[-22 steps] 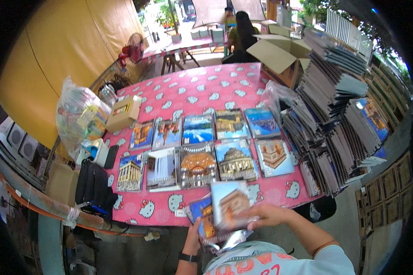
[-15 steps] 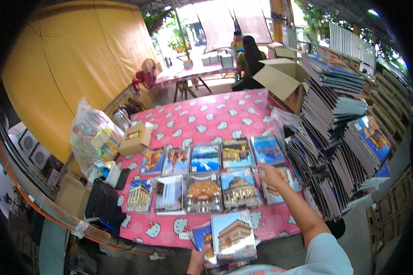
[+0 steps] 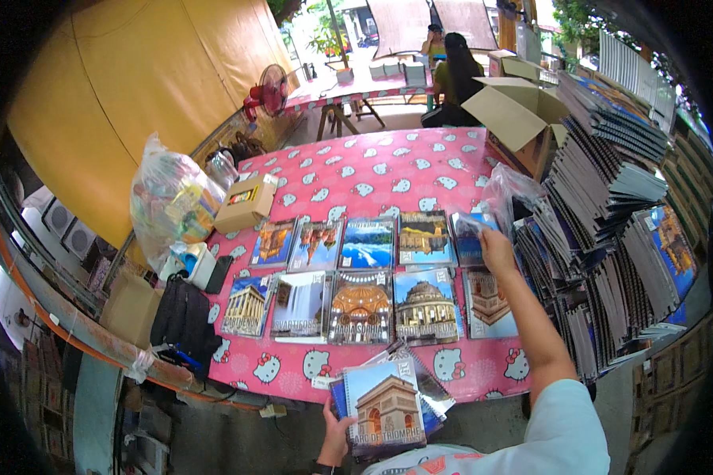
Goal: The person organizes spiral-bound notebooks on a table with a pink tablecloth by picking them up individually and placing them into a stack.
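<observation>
My left hand (image 3: pixel 337 434) grips a fanned stack of spiral notebooks near the table's front edge; the top notebook (image 3: pixel 388 404) shows a stone arch. My right hand (image 3: pixel 497 253) reaches to the far right of the laid-out rows, its fingers closed at the right side of a blue-covered notebook (image 3: pixel 469 247); the fingertips are partly hidden. Below that arm lies another arch notebook (image 3: pixel 489 305). Two rows of picture-covered notebooks spread leftward, among them a domed-building notebook (image 3: pixel 426 309), a waterfall notebook (image 3: pixel 301 305) and a blue landscape notebook (image 3: pixel 367 241).
Tall, uneven notebook stacks (image 3: pixel 602 206) rise along the right, beside an open carton (image 3: pixel 515 119) and clear plastic (image 3: pixel 515 194). At left are a small box (image 3: pixel 245 202), a filled plastic bag (image 3: pixel 174 202) and a black bag (image 3: pixel 182 324). Two people sit behind near a red fan (image 3: pixel 269 91).
My right hand has moved away from me, from above the lower-right notebook to the blue one behind it. The stack in my left hand is now more fanned out. The view has shifted.
</observation>
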